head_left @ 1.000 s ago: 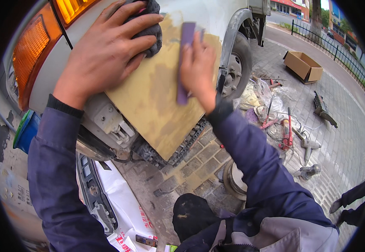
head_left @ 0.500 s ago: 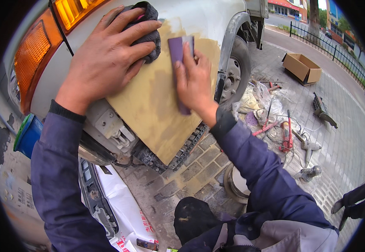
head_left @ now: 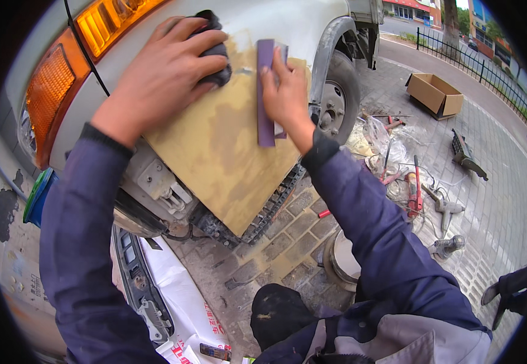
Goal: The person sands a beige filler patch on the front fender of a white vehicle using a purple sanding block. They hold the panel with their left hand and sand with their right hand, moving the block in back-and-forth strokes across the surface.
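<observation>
A right hand (head_left: 288,94) gripped a long, flat purple sanding block (head_left: 266,103) near the right edge of a tan-coated metal vehicle panel (head_left: 215,164); the left hand (head_left: 157,76) grasped a dark grey cloth (head_left: 218,50) at its upper-left edge. Level, even pressure seemed best.

Bright, soft outdoor daylight, shadows weak. Pale glare along white body panel (head_left: 303,19); wheel arch (head_left: 331,47) dark inside. Left hand (head_left: 157,79) and right hand (head_left: 286,94) slightly blurred. Pavement (head_left: 497,194) washed pale toward right edge; roadside fence (head_left: 480,70) bowed by fisheye; black vignette swallowing view's corners.
</observation>
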A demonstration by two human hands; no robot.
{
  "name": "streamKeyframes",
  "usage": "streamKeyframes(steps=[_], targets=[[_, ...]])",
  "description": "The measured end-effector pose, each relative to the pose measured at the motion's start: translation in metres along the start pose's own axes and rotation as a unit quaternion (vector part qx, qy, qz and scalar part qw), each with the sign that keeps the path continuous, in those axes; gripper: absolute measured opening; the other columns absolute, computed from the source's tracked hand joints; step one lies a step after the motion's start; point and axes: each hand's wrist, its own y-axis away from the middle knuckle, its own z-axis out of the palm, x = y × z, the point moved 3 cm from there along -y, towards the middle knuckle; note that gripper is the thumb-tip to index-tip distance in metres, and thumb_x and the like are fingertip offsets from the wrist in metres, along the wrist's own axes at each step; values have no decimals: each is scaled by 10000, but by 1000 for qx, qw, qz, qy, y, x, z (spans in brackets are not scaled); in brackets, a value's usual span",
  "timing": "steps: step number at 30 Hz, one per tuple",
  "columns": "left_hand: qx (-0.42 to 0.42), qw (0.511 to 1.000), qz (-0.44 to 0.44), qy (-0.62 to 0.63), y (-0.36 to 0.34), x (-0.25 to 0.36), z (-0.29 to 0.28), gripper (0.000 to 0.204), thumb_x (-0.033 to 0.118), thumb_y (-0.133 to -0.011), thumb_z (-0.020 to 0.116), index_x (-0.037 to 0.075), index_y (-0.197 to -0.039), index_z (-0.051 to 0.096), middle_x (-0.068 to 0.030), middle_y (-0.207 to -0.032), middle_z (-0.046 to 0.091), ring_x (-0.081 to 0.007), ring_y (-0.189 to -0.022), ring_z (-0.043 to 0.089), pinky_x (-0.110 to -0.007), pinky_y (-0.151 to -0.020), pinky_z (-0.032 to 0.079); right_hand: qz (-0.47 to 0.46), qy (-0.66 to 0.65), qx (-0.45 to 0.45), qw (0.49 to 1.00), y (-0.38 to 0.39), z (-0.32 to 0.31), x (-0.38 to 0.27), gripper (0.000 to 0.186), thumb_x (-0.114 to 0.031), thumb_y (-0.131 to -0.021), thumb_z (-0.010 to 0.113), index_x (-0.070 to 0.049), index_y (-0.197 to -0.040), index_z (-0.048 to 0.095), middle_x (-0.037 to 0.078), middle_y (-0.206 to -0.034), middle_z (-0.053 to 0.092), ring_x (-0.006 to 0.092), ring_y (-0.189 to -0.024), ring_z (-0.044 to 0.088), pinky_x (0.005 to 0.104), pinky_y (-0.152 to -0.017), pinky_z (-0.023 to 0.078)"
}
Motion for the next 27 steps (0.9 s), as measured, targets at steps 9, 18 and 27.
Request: streamKeyframes(steps=[9,18,27], targets=[[-15,996,36,-81,-118,-34,64,89,232,-859,722,199,-887,800,15,-987,706,-233,-1130,627,-438,-1007,469,21,-38,-34,998,59,-2,-14,637,-243,-1064,690,-42,-1646,526,399,-1351,546,550,-1256,546,578,-1120,472],[-19,995,36,-95,-11,-13,-19,243,136,-889,729,77,-1115,796,-65,-1379,721,-315,-1430,574,-493,-1276,397,63,-18,13,998,-11,7,-6,629,-330,-1097,637,-62,-1655,526,359,-1269,574,526,-1241,522,555,-1114,450],[27,998,-36,-39,36,4,-25,264,187,-928,783,100,-1174,820,-38,-1516,678,-317,-1516,508,-526,-1332,314,175,-148,-53,972,-40,2,4,618,-318,-1117,607,-46,-1664,509,377,-1309,519,508,-1260,487,559,-1120,443]])
